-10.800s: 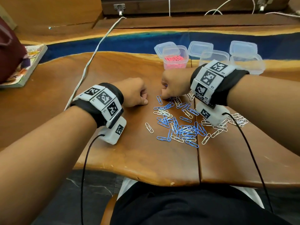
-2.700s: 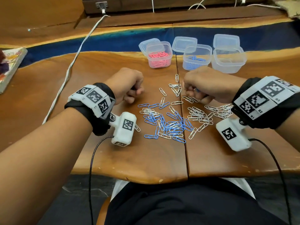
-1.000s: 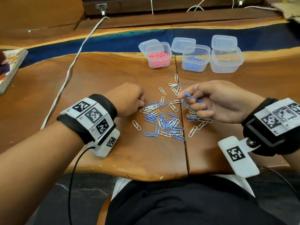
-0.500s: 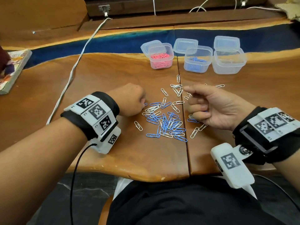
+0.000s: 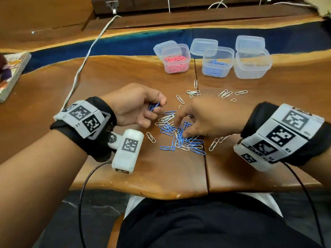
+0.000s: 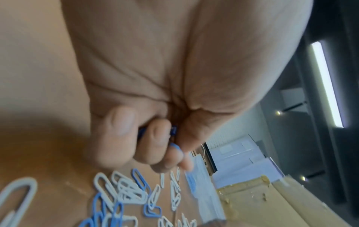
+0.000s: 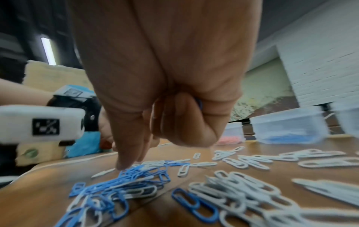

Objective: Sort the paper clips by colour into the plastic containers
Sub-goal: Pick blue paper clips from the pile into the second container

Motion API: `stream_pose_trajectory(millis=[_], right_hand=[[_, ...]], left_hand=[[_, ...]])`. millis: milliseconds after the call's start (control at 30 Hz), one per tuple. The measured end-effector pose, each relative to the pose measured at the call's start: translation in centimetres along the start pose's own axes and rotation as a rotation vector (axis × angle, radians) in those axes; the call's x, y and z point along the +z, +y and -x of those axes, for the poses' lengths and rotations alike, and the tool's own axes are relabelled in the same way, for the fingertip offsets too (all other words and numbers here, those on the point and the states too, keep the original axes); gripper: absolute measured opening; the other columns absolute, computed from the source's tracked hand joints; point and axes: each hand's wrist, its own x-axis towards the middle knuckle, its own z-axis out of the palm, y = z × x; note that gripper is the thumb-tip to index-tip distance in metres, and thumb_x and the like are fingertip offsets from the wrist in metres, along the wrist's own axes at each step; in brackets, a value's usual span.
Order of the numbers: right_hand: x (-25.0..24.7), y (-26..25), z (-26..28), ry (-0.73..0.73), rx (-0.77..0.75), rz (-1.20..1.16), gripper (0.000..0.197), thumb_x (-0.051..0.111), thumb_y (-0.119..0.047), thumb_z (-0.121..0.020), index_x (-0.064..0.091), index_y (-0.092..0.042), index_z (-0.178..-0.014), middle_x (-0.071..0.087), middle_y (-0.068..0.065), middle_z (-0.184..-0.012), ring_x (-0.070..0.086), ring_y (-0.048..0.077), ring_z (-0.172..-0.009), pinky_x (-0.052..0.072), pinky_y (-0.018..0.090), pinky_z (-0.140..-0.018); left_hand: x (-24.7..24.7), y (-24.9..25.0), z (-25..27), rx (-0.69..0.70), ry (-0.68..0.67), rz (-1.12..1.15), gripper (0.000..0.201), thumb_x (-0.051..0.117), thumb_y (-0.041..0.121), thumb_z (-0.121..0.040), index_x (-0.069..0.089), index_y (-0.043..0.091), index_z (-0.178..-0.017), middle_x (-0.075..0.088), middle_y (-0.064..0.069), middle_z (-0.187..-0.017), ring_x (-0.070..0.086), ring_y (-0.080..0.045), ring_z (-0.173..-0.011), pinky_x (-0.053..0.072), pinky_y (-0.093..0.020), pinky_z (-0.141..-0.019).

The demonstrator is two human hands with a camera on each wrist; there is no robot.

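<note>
A mixed heap of blue and white paper clips [image 5: 180, 138] lies on the wooden table [image 5: 107, 72] between my hands. My left hand [image 5: 157, 106] is just left of the heap, its curled fingers [image 6: 120, 122] gripping a small bunch of blue clips [image 5: 153, 107]. My right hand [image 5: 182, 127] hangs over the heap. Its outer fingers [image 7: 186, 122] are curled round blue clips, of which only a sliver shows, while its forefinger tip [image 7: 124, 165] touches blue clips in the heap [image 7: 136, 176]. At the back stand the pink-clip container [image 5: 176, 59], the blue-clip container [image 5: 216, 62] and a nearly clear one [image 5: 251, 63].
Loose white clips [image 5: 193, 92] are scattered between the heap and the containers. Three lids [image 5: 203, 46] lie behind the containers. A white cable [image 5: 80, 68] runs across the left of the table, and a book [image 5: 10, 74] sits at the far left edge.
My right hand, which held blue clips up beside the heap, has turned palm down and dropped onto the heap. My left hand has lifted slightly, blue clips now showing in its fingers.
</note>
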Motion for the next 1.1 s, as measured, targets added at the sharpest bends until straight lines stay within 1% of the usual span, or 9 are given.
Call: stream_pose_trajectory(millis=[167, 300, 400, 633, 733, 833, 967, 1033, 1100], right_hand=[[-0.3, 0.0, -1.3, -0.07, -0.015, 0.131, 0.014, 0.073, -0.031, -0.081, 0.07, -0.021, -0.09, 0.046, -0.013, -0.06, 0.042, 0.001, -0.054, 0.028, 0.016, -0.048], [-0.3, 0.3, -1.6, -0.162, -0.037, 0.11, 0.01, 0.068, -0.025, -0.085, 0.066, -0.015, -0.086, 0.057, -0.009, -0.068, 0.05, 0.012, -0.062, 0.035, 0.02, -0.054], [-1.0, 0.9, -1.2, -0.15, -0.002, 0.037, 0.014, 0.063, -0.025, -0.088, 0.065, -0.011, -0.089, 0.063, 0.003, -0.077, 0.054, 0.021, -0.071, 0.039, 0.03, -0.06], [-3.3, 3.0, 0.9, -0.151, 0.112, -0.212, 0.016, 0.055, -0.023, -0.095, 0.057, -0.013, -0.082, 0.048, -0.002, -0.065, 0.041, 0.003, -0.047, 0.036, 0.014, -0.047], [-3.4, 3.7, 1.7, -0.152, 0.207, -0.732, 0.015, 0.051, -0.011, -0.097, 0.051, -0.006, -0.082, 0.047, 0.005, -0.065, 0.034, 0.006, -0.044, 0.028, 0.021, -0.042], [-3.6, 4.3, 2.2, -0.102, 0.223, -1.106, 0.011, 0.053, -0.01, -0.091, 0.049, -0.005, -0.083, 0.062, 0.014, -0.081, 0.032, 0.007, -0.047, 0.022, 0.019, -0.042], [-4.1, 5.0, 2.5, -0.002, 0.289, -1.3, 0.015, 0.05, -0.01, -0.092, 0.048, -0.012, -0.077, 0.067, 0.013, -0.084, 0.032, 0.008, -0.048, 0.021, 0.02, -0.043], [-4.3, 5.5, 2.3, 0.068, 0.325, -1.405, 0.019, 0.041, -0.007, -0.093, 0.043, -0.016, -0.076, 0.066, 0.01, -0.076, 0.029, 0.008, -0.047, 0.019, 0.019, -0.041], [-4.8, 6.0, 2.1, 0.129, 0.33, -1.49, 0.019, 0.037, -0.005, -0.089, 0.04, -0.017, -0.074, 0.06, 0.005, -0.069, 0.028, 0.008, -0.048, 0.016, 0.019, -0.04]], left_hand=[[0.7, -0.3, 0.0, -0.052, 0.014, 0.018, 0.031, 0.039, 0.03, -0.095, 0.039, 0.019, -0.066, 0.032, 0.001, -0.059, 0.023, -0.01, -0.045, 0.013, -0.02, -0.043], [1.6, -1.1, -0.2, 0.077, 0.167, -0.432, 0.034, 0.062, 0.034, -0.089, 0.051, 0.018, -0.062, 0.033, 0.006, -0.05, 0.026, -0.01, -0.04, 0.023, -0.017, -0.041], [2.8, -1.1, 0.3, 0.183, 0.171, -0.814, 0.017, 0.075, 0.03, -0.079, 0.065, 0.017, -0.079, 0.04, 0.009, -0.047, 0.033, -0.004, -0.038, 0.03, -0.019, -0.041], [4.5, -1.5, -0.8, 0.318, 0.233, -1.177, 0.016, 0.077, 0.029, -0.076, 0.065, 0.025, -0.085, 0.045, 0.009, -0.058, 0.044, -0.006, -0.056, 0.033, -0.026, -0.054], [4.5, -1.5, -1.2, 0.294, 0.252, -1.186, 0.013, 0.075, 0.027, -0.077, 0.063, 0.022, -0.077, 0.05, 0.008, -0.059, 0.05, -0.014, -0.06, 0.048, -0.032, -0.062], [4.5, -1.5, -1.2, 0.258, 0.224, -1.197, 0.012, 0.071, 0.025, -0.081, 0.063, 0.017, -0.077, 0.059, 0.006, -0.062, 0.054, -0.014, -0.061, 0.053, -0.037, -0.067], [4.2, -1.0, -0.9, 0.28, 0.2, -1.144, 0.012, 0.066, 0.025, -0.085, 0.062, 0.016, -0.077, 0.062, 0.005, -0.067, 0.053, -0.009, -0.06, 0.046, -0.025, -0.061], [3.9, -0.5, -0.6, 0.299, 0.182, -1.003, 0.012, 0.065, 0.021, -0.087, 0.062, 0.012, -0.079, 0.059, 0.003, -0.065, 0.046, -0.005, -0.05, 0.038, -0.015, -0.052], [3.7, 0.1, -0.4, 0.279, 0.153, -0.748, 0.008, 0.063, 0.016, -0.089, 0.059, 0.011, -0.084, 0.06, -0.002, -0.069, 0.04, -0.005, -0.047, 0.035, -0.015, -0.045]])
